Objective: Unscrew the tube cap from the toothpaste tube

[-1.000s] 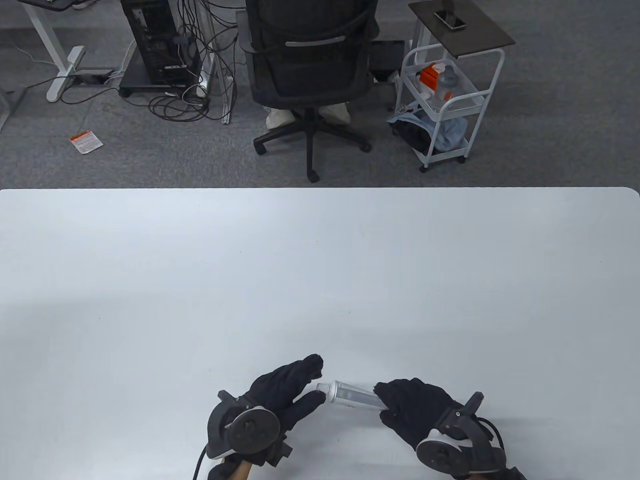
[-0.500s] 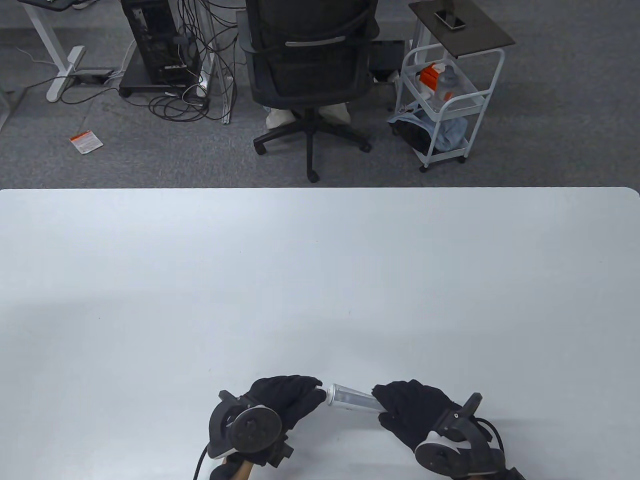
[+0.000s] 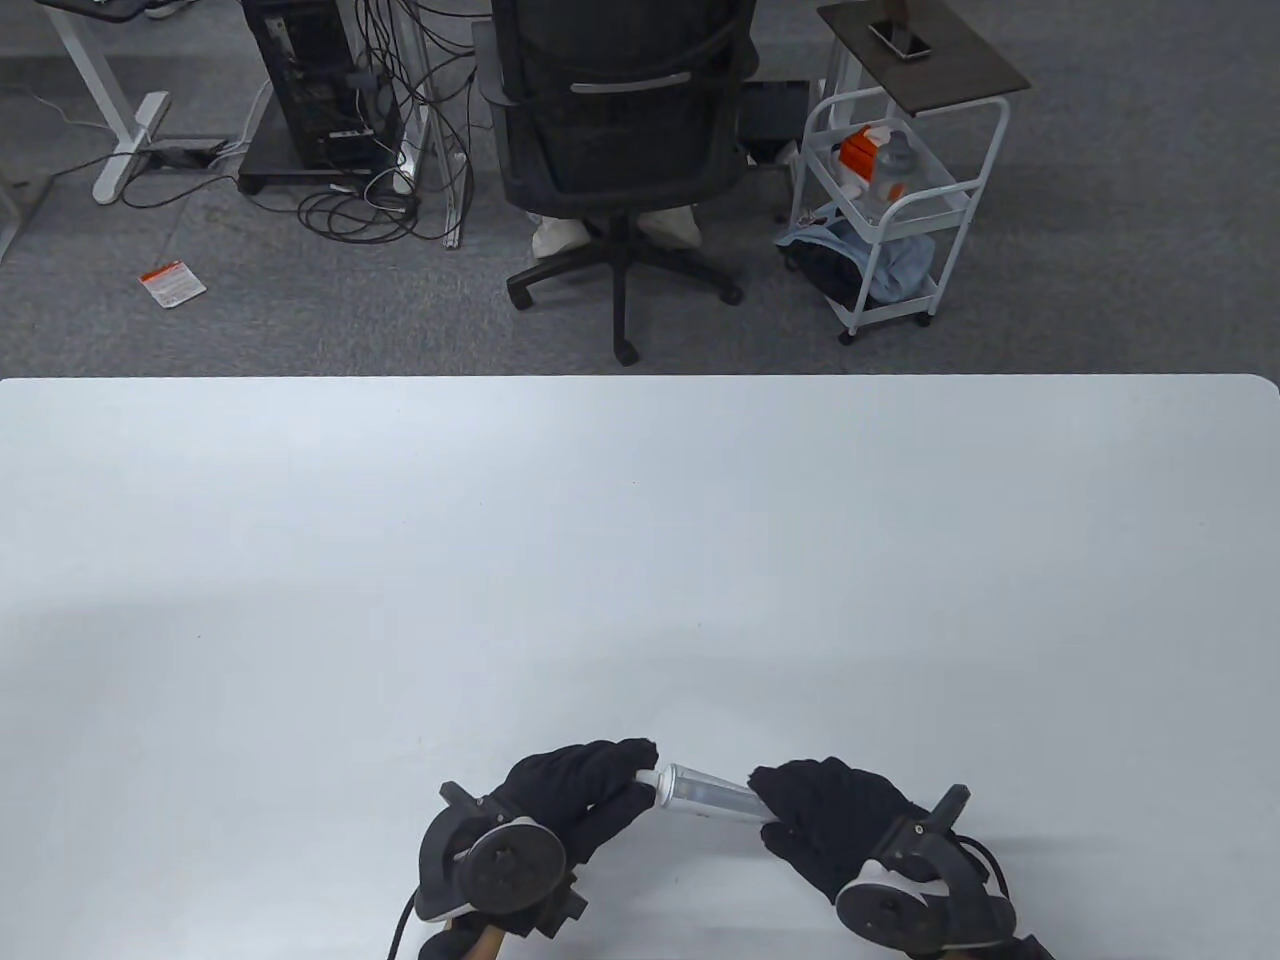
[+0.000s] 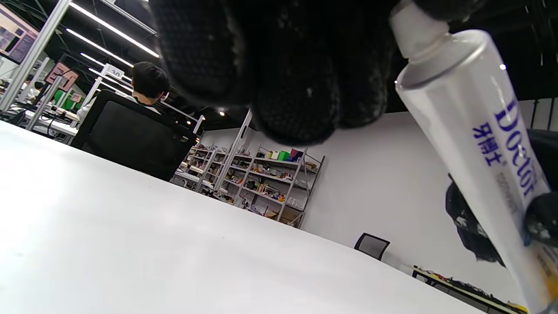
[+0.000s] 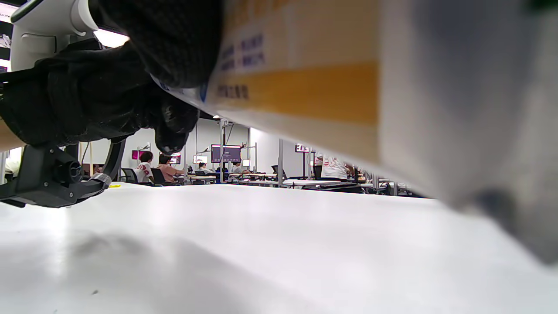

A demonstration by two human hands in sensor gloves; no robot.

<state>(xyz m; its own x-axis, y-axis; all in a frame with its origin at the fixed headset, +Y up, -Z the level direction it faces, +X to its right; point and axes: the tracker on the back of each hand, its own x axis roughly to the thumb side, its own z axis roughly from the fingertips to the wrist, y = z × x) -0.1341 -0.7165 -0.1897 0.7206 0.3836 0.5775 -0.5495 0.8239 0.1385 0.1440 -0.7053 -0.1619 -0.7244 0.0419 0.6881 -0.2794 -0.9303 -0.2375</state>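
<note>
A silvery white toothpaste tube (image 3: 708, 789) is held level just above the white table (image 3: 640, 560) near its front edge. My right hand (image 3: 825, 820) grips the tube's body and tail end. My left hand (image 3: 590, 790) pinches the white cap (image 3: 648, 777) at the tube's left end; the fingers hide most of it. In the left wrist view the tube (image 4: 484, 144) shows blue lettering and the cap (image 4: 414, 30) goes up into my fingers (image 4: 296, 87). In the right wrist view the tube (image 5: 331, 78) fills the top, blurred, with a yellow band.
Beyond the table's far edge stand a black office chair (image 3: 620, 130), a white trolley (image 3: 890, 190) and a computer tower with cables (image 3: 320, 90) on the grey carpet.
My left hand's fingers, spread open beside the cap a second ago, have closed around it. The tube has tilted slightly, and my right hand has kept its grip.
</note>
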